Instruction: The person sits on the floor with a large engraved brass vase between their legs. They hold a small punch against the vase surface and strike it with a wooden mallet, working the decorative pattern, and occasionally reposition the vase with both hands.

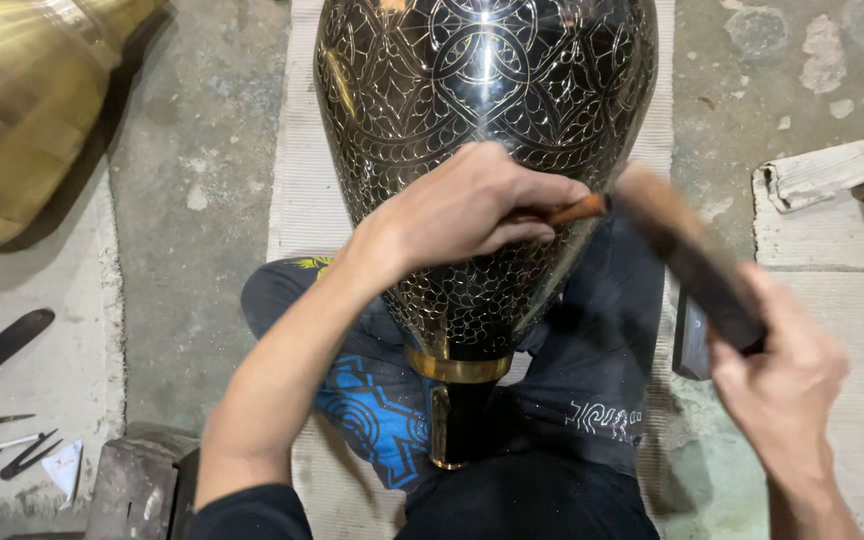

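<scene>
We are mid-engraving: the black vase lies across our lap at twelve o'clock, our left hand pinching a chisel against it, our right hand clenched on a blurred mallet at three o'clock. Next, we judge, comes a square tap.

Left hand curled, fingers pinched together, forearm stretched up from lower left. Right hand closed in a fist, raised at right, blurred.
</scene>
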The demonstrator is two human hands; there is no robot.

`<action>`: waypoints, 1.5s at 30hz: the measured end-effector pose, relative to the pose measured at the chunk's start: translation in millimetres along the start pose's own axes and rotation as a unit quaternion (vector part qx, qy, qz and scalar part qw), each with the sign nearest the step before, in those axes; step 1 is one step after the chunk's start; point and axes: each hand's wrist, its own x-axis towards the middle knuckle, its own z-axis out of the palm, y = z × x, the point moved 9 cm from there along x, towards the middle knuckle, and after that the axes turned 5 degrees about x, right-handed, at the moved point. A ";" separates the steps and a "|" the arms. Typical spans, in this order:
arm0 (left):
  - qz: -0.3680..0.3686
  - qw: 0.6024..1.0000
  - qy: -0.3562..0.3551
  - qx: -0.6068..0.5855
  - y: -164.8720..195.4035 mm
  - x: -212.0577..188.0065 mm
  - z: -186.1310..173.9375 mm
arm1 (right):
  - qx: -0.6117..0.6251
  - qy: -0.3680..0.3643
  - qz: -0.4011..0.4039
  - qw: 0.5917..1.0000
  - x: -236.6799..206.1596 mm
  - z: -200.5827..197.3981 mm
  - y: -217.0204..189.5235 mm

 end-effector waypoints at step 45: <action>-0.228 0.901 0.367 -0.028 -14.6 -74.0 3.8 | -0.094 -0.159 -0.318 0.930 119.2 -24.6 -145.9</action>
